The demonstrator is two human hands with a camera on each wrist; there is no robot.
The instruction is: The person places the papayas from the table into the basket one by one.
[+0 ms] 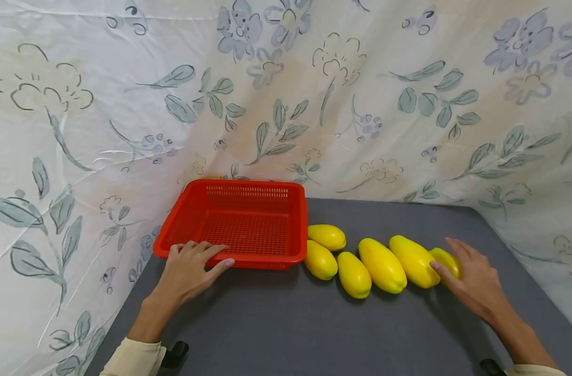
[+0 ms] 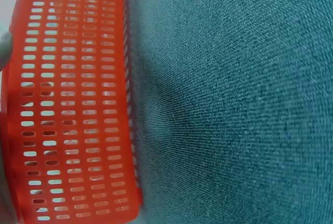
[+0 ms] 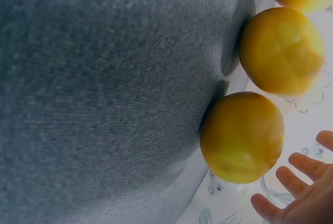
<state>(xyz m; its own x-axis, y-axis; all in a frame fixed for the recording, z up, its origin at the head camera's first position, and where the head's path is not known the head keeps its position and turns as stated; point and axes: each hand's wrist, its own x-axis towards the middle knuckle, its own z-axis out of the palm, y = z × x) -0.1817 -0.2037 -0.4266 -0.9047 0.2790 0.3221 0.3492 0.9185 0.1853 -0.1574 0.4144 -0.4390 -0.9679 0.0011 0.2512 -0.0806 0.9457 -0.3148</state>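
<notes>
My left hand (image 1: 189, 269) rests on the near rim of a red plastic basket (image 1: 262, 259), fingers over the rim and thumb along its front. In the left wrist view the basket's slotted side (image 2: 78, 104) shows, with a fingertip (image 2: 5, 50) at the rim. My right hand (image 1: 476, 279) is spread beside the rightmost yellow oblong fruit (image 1: 445, 259), partly covering it in the head view. The right wrist view has its fingers (image 3: 307, 167) extended, apart from the nearest yellow fruit (image 3: 242, 138). Large yellow fruits (image 1: 415, 261) (image 1: 382, 265) lie to its left.
More yellow fruits (image 1: 354, 275) (image 1: 320, 260) (image 1: 327, 237) lie in a row up to the basket's right side. Everything stands on a grey table (image 1: 290, 324). A floral cloth (image 1: 286, 104) hangs behind the table and along its sides.
</notes>
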